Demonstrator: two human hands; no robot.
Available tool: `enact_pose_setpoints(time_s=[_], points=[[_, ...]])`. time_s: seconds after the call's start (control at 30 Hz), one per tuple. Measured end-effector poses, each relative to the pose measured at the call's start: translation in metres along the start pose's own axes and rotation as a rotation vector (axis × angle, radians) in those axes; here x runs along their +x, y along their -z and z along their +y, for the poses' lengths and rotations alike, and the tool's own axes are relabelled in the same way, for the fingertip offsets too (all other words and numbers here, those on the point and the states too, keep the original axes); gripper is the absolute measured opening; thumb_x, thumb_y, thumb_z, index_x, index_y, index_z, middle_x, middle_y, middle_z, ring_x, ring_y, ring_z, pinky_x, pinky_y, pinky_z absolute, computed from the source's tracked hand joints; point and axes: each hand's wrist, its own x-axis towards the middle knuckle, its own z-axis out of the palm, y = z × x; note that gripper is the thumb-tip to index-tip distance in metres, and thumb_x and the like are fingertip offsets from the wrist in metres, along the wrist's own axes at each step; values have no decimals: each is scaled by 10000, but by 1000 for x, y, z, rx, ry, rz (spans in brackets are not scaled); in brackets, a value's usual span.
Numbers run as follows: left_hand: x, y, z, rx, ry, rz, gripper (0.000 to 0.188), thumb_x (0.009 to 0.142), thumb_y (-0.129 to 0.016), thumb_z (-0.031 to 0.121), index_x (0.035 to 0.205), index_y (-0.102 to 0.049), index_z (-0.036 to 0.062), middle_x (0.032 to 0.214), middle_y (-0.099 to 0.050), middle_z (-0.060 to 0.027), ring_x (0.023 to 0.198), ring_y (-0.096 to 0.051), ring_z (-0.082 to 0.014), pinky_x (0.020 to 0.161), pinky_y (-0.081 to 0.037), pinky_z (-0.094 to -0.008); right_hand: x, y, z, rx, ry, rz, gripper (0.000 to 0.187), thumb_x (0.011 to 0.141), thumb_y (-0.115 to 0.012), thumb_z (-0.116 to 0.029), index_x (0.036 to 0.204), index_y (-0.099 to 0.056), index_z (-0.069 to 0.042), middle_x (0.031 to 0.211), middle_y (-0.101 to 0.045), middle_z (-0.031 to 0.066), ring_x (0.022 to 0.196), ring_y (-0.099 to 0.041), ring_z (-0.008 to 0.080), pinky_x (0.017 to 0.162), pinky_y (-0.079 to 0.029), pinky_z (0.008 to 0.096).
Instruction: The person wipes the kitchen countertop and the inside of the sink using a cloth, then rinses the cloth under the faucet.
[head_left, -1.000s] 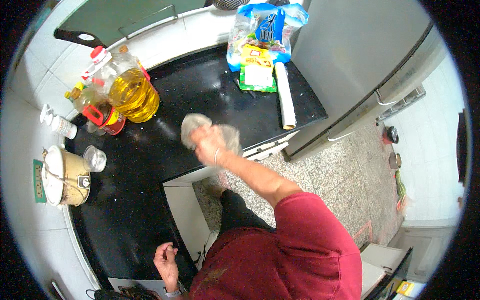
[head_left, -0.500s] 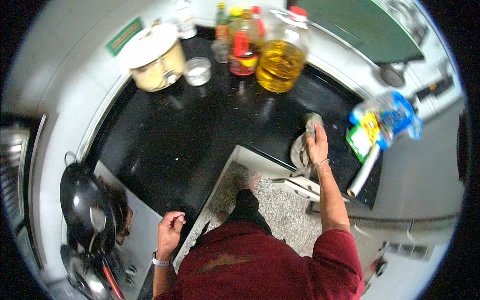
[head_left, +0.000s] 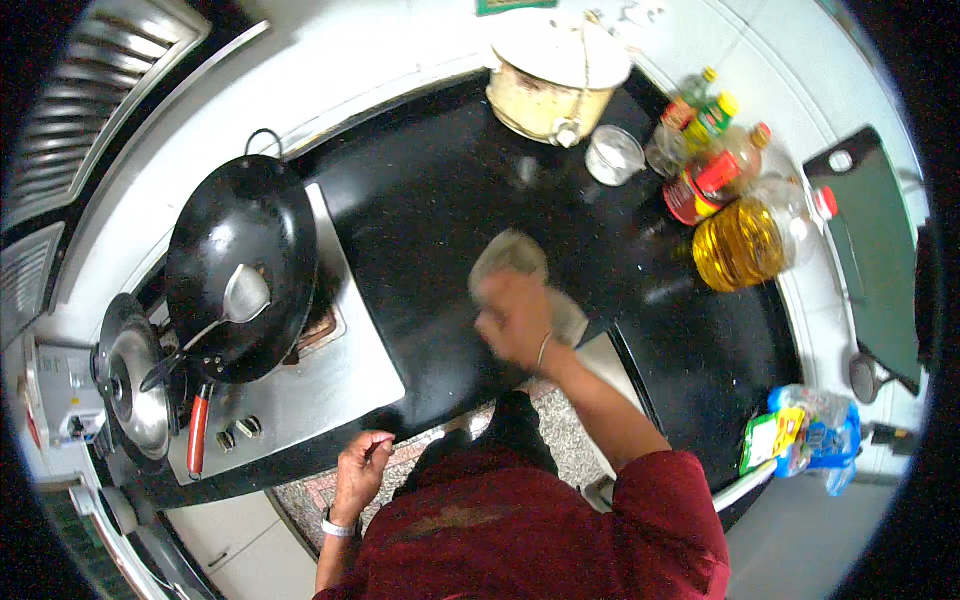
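A grey cloth (head_left: pixel 510 252) is pressed to the black counter (head_left: pixel 420 290) beneath the right hand (head_left: pixel 518 318), between hob (head_left: pixel 365 370) and oil bottle (head_left: pixel 740 245); its grip is blurred and cannot be told; the left hand (head_left: pixel 362 475) is loosely curled, nothing visible inside; wiping is judged underway; a flat, evenly pressed cloth is called for next.

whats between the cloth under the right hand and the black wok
In the head view, a stretch of black countertop, then the rim of the steel stove top, lies between cloth and wok.
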Motion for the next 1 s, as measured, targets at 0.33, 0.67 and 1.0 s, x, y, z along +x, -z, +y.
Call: enact_pose_setpoints(time_s=[0.33,0.67,1.0], points=[[-5,-2,74,118,131,212,126,935,-629,65,1028,-676,-5,895,-682,-78,776,-649,-126,719,-522,-274,97,-16,57,-252,295,-217,592,826,-630,-345,1378,-476,-196,1441,-444,87,1377,-373,306,1117,-205,668],[-78,-60,38,-230,649,473,202,979,-598,129,1065,-633,-50,962,-682,-127,838,-685,-191,765,-560,-304,332,-115,85,-411,-138,-122,587,948,-442,-467,1415,-477,-115,1527,-395,51,1411,-308,340,1174,-161,550],[-96,-53,22,-139,379,425,145,986,-577,95,1054,-621,-25,928,-658,-65,835,-639,-136,764,-523,-282,100,-100,-53,-143,425,-348,496,873,-546,-366,1285,-568,-92,1382,-516,91,1365,-368,311,1186,-172,514]])
